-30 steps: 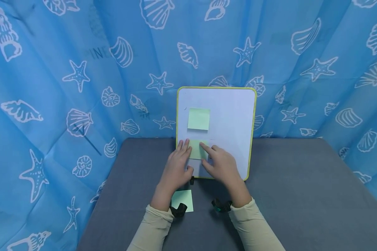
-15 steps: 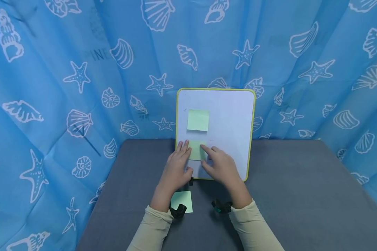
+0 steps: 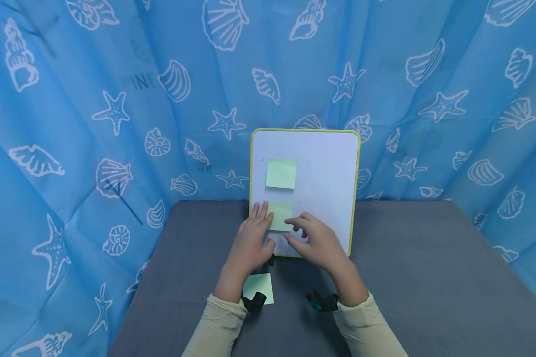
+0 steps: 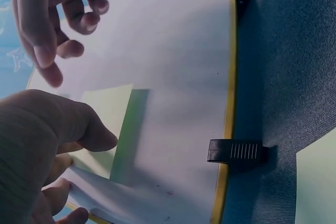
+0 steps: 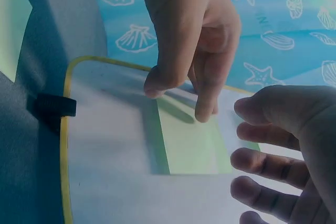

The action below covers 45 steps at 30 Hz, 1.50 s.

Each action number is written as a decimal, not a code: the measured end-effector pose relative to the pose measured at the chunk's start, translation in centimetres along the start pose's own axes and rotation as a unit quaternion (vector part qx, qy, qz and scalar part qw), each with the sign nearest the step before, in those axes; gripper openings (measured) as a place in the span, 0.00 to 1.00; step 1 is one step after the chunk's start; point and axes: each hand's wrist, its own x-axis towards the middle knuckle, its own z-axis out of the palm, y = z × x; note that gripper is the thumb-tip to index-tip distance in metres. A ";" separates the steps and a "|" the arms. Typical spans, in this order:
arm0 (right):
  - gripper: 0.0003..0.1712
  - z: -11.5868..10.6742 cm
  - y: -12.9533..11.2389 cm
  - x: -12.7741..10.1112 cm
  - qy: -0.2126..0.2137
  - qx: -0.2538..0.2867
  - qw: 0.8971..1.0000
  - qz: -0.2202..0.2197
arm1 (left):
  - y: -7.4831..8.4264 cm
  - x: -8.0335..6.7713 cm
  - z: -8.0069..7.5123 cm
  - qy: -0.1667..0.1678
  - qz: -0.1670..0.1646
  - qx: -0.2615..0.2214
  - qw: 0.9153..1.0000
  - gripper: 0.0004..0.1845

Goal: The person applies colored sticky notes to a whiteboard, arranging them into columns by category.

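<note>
A white board (image 3: 326, 163) with a yellow-green rim leans upright at the back of the grey table. Two pale green sticky notes are on it, an upper note (image 3: 281, 173) and a lower note (image 3: 281, 214). My left hand (image 3: 252, 233) presses straight fingers on the lower note's left edge; the right wrist view shows its fingertips (image 5: 205, 111) touching the lower note (image 5: 191, 145). My right hand (image 3: 312, 238) hovers just right of that note, fingers loosely bent and holding nothing. The left wrist view shows the right hand (image 4: 52, 19) off the board (image 4: 178, 51).
A pad of green sticky notes (image 3: 259, 287) lies on the grey table (image 3: 420, 277) under my left wrist. Black clips (image 4: 233, 151) hold the board's bottom edge. A blue curtain (image 3: 94, 99) with shells and starfish closes in the back and sides.
My right index finger has come off the lower note and the right hand has drawn back toward me. The left hand stays pressed on the note.
</note>
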 end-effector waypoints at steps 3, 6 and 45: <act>0.19 -0.4 0.4 -0.7 -0.009 0.017 1.000 0.007 | 0.3 0.0 0.0 0.001 0.004 -0.005 1.000 0.33; 0.18 -0.7 1.0 -1.4 -0.020 0.036 0.999 0.018 | 0.6 0.0 -0.1 -0.003 0.002 -0.006 1.000 0.33; 0.13 -6.0 8.0 -12.3 -0.068 0.003 0.994 0.088 | 7.7 -0.9 4.6 -0.098 0.127 -0.016 0.987 0.25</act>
